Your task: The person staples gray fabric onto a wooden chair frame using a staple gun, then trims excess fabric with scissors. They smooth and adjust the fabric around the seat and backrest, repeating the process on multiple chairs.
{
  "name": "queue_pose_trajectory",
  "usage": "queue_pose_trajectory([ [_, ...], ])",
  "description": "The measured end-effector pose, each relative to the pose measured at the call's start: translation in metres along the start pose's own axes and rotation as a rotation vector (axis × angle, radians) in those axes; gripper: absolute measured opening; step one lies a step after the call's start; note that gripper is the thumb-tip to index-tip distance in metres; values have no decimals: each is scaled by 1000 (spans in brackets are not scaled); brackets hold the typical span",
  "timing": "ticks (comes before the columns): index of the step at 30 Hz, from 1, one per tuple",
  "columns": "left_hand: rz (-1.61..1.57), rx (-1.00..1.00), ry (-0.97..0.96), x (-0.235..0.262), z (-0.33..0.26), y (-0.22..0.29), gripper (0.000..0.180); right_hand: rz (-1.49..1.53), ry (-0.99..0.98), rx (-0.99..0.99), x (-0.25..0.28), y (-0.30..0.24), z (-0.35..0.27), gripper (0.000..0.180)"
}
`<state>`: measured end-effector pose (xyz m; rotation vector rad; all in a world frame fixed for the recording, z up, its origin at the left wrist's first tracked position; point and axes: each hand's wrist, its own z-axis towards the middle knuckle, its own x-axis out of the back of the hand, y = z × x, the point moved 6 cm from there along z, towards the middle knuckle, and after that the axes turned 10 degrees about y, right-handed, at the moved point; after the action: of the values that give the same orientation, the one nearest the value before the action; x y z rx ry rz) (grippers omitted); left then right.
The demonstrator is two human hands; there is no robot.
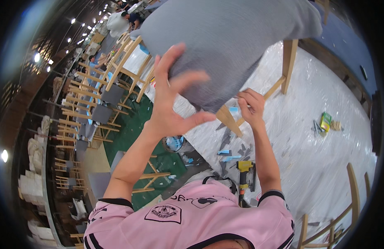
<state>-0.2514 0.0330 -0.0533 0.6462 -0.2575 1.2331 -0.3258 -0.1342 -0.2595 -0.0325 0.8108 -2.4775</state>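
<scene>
A chair covered in grey upholstery fabric (216, 45) fills the upper middle, with pale wooden legs (288, 66) below it. My left hand (165, 103) is raised in front of the cover's left side, its fingers spread and curved, holding nothing. Part of that hand is smeared by motion. At the cover's lower right edge, my right hand (252, 107) is closed in a pinch on the grey fabric, beside a wooden leg (229, 120). A yellow and black staple gun (244, 171) lies close to my body, left of my right forearm.
Plastic film covers the work table (299, 137). A green and yellow box (325, 122) lies at right, with fabric scraps (225, 157) near the staple gun. A wooden frame (352, 195) stands lower right. Stacked chairs (88, 103) line the left, and co-workers (134, 18) are farther back.
</scene>
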Motion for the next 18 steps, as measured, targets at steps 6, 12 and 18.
queue_pose_trajectory([
  [6, 194, -220, 238, -7, 7, -22, 62, -121, -105, 104, 32, -20, 25, 15],
  [12, 202, -256, 271, -11, 5, -22, 59, -171, -222, 322, 33, -26, 71, 21],
  [18, 261, -348, 235, -9, 6, -20, 60, -179, -270, 361, 30, -23, 77, 19],
])
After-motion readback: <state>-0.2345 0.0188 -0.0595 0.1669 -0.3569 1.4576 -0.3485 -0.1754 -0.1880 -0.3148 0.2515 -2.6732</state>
